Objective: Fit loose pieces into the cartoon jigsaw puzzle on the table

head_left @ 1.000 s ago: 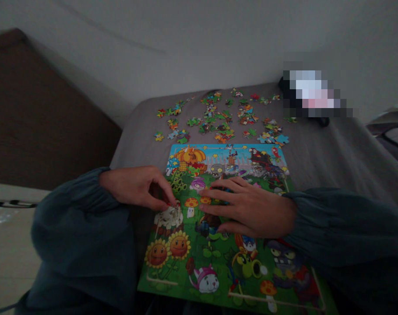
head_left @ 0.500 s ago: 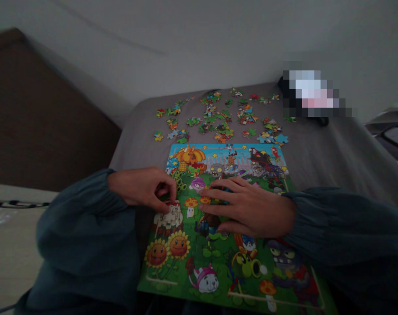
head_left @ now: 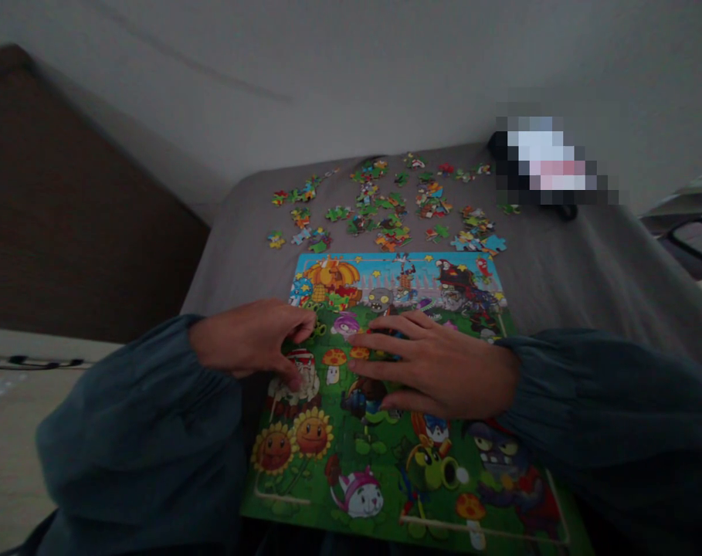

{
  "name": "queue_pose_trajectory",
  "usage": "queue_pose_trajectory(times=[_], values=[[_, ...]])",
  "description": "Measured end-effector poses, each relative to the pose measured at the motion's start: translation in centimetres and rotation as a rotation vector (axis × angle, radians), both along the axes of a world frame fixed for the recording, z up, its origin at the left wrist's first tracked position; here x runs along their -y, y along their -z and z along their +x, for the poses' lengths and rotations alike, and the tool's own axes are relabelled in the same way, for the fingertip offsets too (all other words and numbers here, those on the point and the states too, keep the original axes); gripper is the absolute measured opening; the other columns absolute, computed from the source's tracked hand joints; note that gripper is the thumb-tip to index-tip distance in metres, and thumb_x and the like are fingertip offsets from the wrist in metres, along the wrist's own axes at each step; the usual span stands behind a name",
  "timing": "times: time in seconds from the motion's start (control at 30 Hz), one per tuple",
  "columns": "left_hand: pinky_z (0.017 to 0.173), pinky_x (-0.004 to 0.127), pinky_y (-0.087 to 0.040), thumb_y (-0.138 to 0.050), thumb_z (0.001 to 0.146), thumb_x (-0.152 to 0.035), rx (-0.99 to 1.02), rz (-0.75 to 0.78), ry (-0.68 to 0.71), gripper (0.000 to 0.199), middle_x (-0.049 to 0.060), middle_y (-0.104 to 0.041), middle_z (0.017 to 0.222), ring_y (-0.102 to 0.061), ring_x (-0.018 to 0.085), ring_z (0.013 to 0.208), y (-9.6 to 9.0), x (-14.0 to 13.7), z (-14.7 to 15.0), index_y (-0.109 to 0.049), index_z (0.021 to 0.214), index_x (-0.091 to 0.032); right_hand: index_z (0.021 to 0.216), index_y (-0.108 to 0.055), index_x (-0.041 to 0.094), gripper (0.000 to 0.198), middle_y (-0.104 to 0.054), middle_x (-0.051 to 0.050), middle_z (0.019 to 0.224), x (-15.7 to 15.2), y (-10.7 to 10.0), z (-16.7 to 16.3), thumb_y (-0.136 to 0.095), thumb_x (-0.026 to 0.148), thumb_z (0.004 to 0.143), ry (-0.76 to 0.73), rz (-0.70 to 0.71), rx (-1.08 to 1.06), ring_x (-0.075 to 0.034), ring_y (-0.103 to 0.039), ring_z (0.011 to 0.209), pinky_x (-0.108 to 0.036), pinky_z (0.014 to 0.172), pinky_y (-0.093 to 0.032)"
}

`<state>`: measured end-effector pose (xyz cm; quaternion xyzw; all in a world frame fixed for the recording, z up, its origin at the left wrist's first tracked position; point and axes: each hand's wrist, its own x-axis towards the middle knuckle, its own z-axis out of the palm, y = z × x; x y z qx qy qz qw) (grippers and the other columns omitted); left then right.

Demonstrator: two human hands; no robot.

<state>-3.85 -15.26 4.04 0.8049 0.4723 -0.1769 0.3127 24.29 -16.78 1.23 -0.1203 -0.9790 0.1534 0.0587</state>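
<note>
A colourful cartoon jigsaw puzzle (head_left: 321, 494), mostly filled with pieces, lies in front of me, its far edge on a grey cloth surface. My left hand (head_left: 255, 336) is at the puzzle's left edge. Its thumb rests on the bearded figure with the red-striped hat (head_left: 304, 371), and the fingers are bent, apart from the thumb. I see nothing held between them. Flat on the middle of the puzzle lies my right hand (head_left: 443, 363), fingers spread, covering part of the picture.
Many loose jigsaw pieces (head_left: 385, 202) are scattered on the grey cloth (head_left: 559, 262) beyond the puzzle. A dark object with a blurred-out face (head_left: 551, 158) lies at the back right. A brown panel (head_left: 66, 201) stands on the left, and a pale wall (head_left: 356, 69) rises behind.
My left thumb and fingers have moved apart from a closer, pinch-like pose, showing more of the red-striped hat. My right hand stays spread on the puzzle. The view has shifted slightly.
</note>
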Motion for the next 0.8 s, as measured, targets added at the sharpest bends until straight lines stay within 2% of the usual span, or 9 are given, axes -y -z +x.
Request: queue_pose_trajectory(times=[0.5,0.8], values=[[0.051,0.026,-0.019,-0.083,0.059,-0.050,-0.101,0.027,-0.036,0.053,-0.007,-0.048,0.060,-0.041,0.013,0.055,-0.22,0.18,0.14,-0.039,0.073,-0.023,0.141,-0.048,0.023,0.049,-0.041,-0.006,0.152,-0.02,-0.02,-0.01,-0.044,0.047,0.099,-0.006,0.001,0.020,-0.030,-0.036,0.133,-0.048,0.103,-0.034],[0.050,0.026,-0.021,-0.087,0.055,-0.045,-0.095,0.014,-0.075,0.054,-0.007,-0.047,0.057,-0.040,0.013,0.053,-0.09,-0.16,-0.30,-0.040,0.072,-0.023,0.140,-0.049,0.023,0.048,-0.042,-0.005,0.151,-0.05,-0.06,-0.03,-0.045,0.046,0.098,-0.004,0.000,0.021,-0.029,-0.036,0.133,-0.048,0.103,-0.034]])
